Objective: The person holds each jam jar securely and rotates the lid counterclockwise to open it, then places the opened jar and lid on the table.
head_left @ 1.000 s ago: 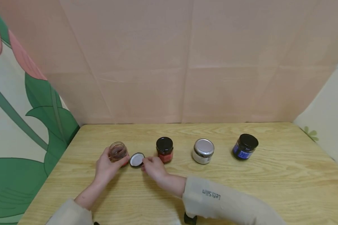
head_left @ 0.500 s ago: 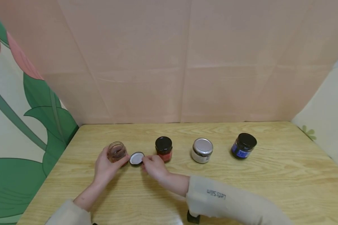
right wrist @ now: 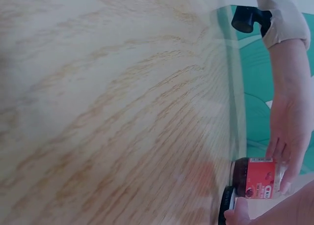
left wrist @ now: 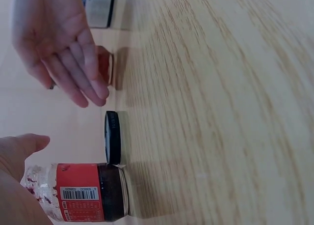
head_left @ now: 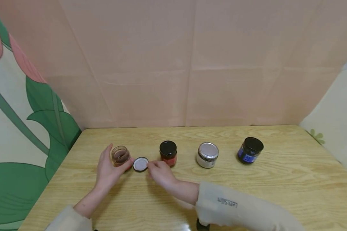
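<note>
An uncapped glass jam jar (head_left: 121, 156) with a red label and dark contents stands upright at the left of the table. My left hand (head_left: 107, 170) is around it, fingers fairly straight; in the left wrist view its thumb (left wrist: 34, 142) stands off the glass. Beside the jar, a black-rimmed lid (head_left: 140, 164) lies flat, white inner side up. Close to the lid's right edge is my right hand (head_left: 161, 175). The left wrist view shows that hand's fingers (left wrist: 73, 72) extended, a small gap from the lid (left wrist: 113, 137).
To the right, in a row, stand a black-lidded red jar (head_left: 168, 153), a silver-lidded jar (head_left: 208, 155) and a black-lidded jar with a blue label (head_left: 250, 150). A pinkish cloth (head_left: 173, 70) hangs behind the wooden table (head_left: 277, 179).
My right hand's fingers have let go of the lid, now flat on the table, and drawn slightly right. My left fingers have loosened and straightened away from the jar.
</note>
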`<control>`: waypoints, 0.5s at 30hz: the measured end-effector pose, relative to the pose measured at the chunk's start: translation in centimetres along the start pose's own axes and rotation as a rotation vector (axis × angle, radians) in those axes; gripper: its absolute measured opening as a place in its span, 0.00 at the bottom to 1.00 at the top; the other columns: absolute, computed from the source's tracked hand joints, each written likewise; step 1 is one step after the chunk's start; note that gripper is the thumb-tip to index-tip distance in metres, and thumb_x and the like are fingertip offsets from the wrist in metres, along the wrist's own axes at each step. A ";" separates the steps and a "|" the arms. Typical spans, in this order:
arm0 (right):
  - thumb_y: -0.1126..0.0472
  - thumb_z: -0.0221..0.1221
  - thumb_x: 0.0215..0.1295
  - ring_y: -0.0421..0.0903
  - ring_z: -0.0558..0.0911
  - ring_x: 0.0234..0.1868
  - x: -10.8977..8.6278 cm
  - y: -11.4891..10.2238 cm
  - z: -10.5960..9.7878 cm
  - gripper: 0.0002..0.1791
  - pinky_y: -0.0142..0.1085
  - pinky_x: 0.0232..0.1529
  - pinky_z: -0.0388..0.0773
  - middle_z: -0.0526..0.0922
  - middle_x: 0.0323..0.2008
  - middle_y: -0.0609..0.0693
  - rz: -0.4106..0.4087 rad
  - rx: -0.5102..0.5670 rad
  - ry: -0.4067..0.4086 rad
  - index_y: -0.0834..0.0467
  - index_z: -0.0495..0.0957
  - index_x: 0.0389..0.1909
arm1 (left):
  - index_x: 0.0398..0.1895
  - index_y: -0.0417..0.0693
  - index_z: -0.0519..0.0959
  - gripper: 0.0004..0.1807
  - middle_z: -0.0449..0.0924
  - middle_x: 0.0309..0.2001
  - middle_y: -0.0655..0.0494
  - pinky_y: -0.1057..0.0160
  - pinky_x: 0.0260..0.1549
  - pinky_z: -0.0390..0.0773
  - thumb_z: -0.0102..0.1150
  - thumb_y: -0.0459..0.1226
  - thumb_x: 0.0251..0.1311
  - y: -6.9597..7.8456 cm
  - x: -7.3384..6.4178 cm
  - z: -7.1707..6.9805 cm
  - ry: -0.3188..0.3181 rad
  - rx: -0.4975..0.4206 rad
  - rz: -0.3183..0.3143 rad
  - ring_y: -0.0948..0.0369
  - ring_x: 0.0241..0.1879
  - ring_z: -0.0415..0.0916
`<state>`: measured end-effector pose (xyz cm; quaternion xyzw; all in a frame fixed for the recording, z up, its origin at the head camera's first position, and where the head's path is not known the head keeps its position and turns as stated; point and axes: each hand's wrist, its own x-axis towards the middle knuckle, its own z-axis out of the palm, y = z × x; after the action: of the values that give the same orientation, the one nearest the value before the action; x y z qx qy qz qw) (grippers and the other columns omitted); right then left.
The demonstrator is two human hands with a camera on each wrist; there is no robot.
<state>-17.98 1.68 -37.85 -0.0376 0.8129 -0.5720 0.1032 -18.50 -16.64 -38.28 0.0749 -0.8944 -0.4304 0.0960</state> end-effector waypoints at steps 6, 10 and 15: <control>0.57 0.49 0.70 0.49 0.79 0.45 -0.3 0.0 -0.7 0.21 0.44 0.50 0.75 0.83 0.48 0.58 -0.069 -0.092 -0.030 0.67 0.77 0.54 | 0.73 0.36 0.49 0.54 0.49 0.72 0.34 0.43 0.68 0.51 0.71 0.46 0.50 0.3 -0.1 0.1 0.014 0.016 0.030 0.41 0.72 0.46; 0.57 0.49 0.70 0.48 0.79 0.44 -0.5 0.0 -1.0 0.20 0.44 0.50 0.75 0.83 0.50 0.58 -0.123 -0.125 -0.039 0.66 0.77 0.54 | 0.73 0.35 0.50 0.54 0.50 0.72 0.34 0.41 0.68 0.50 0.71 0.45 0.49 0.5 -0.3 0.2 0.036 0.037 0.076 0.40 0.72 0.45; 0.63 0.51 0.69 0.51 0.82 0.48 -0.5 0.6 -1.9 0.17 0.40 0.47 0.79 0.82 0.50 0.59 -0.343 -0.210 -0.040 0.65 0.77 0.54 | 0.71 0.33 0.53 0.53 0.51 0.72 0.34 0.38 0.68 0.43 0.74 0.41 0.45 0.7 -0.5 0.5 0.096 0.063 0.159 0.38 0.73 0.39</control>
<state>-17.84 3.71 -37.69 -0.1976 0.8475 -0.4924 0.0161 -18.21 -15.68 -38.10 0.0273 -0.9050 -0.3890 0.1699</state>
